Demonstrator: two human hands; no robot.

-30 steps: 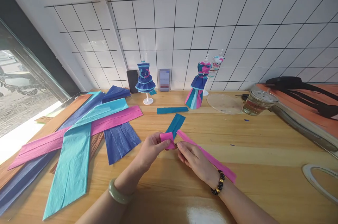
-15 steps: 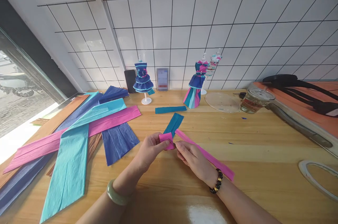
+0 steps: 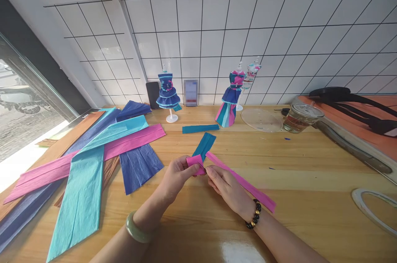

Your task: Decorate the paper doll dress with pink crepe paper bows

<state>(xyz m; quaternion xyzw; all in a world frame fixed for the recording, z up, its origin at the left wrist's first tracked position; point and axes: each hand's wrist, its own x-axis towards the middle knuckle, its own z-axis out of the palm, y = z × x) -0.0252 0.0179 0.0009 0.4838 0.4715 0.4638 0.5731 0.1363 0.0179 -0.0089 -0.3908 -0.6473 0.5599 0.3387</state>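
Note:
My left hand (image 3: 177,176) pinches a small piece of pink crepe paper (image 3: 194,161) between thumb and fingers, above the middle of the table. My right hand (image 3: 226,186) is closed at the paper's right edge. A thin dark tip shows between its fingertips and the paper, too small to name. Just behind the hands lies a short teal crepe paper strip (image 3: 204,144). A long narrow pink strip (image 3: 242,180) runs diagonally past my right hand, partly behind it.
Crepe paper sheets, among them a turquoise one (image 3: 83,188), overlap at the left. Behind stand two small dress forms in paper dresses (image 3: 168,95) (image 3: 232,95), a phone (image 3: 190,93) and another teal strip (image 3: 200,129). A glass jar (image 3: 300,118) and an orange case (image 3: 366,122) are at the right.

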